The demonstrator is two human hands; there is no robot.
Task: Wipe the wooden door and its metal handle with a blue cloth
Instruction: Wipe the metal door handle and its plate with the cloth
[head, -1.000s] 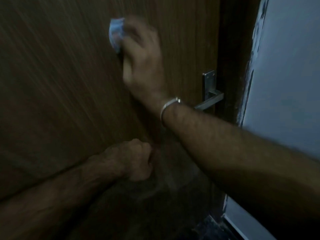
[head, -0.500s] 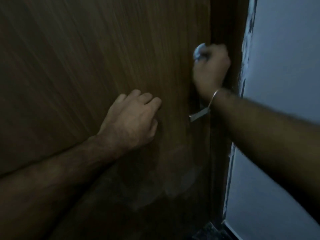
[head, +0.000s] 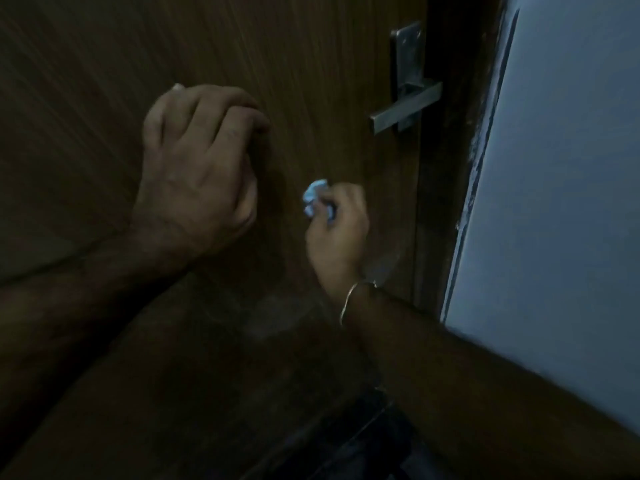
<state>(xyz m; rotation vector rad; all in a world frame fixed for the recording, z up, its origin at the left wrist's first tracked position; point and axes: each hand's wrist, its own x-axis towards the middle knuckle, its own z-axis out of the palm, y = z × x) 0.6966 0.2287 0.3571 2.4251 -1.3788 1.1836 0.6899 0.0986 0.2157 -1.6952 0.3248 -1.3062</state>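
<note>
Gripping a balled-up blue cloth [head: 316, 199], the fingers [head: 341, 199] of the right hand [head: 337, 233] were curled tight round it, with only a crumpled wad showing past the knuckles. The wad sat against the wooden door [head: 104, 81], below and left of the metal handle [head: 403, 112] and clear of it. A thin bangle [head: 353, 296] ringed that wrist.

The left hand [head: 197, 168] was a loose fist with nothing in it, apparently braced on the panel left of the cloth; actual contact was hard to confirm in the dim light.

Step in hand, my read: wiping the door face under the handle. The handle itself was not being touched at this moment. Next move probably calls for carrying the wad up and right to the lever and wrapping it round the bar and plate, or covering more of the lower panel. Can't tell how much of the door was already done.

Materials:
- Door: brown, fine vertical grain, flat face. Pale, hazy smears below the hands, possibly damp streaks or dust.
- Handle: squared, flat-sided lever on a tall rectangular backplate, dull brushed metal, screw heads near the top.
- Cloth: soft, light blue, heavily creased.
- Door frame [head: 453, 168]: darker wood, rough edge where it met the pale painted wall [head: 571, 168].
</note>
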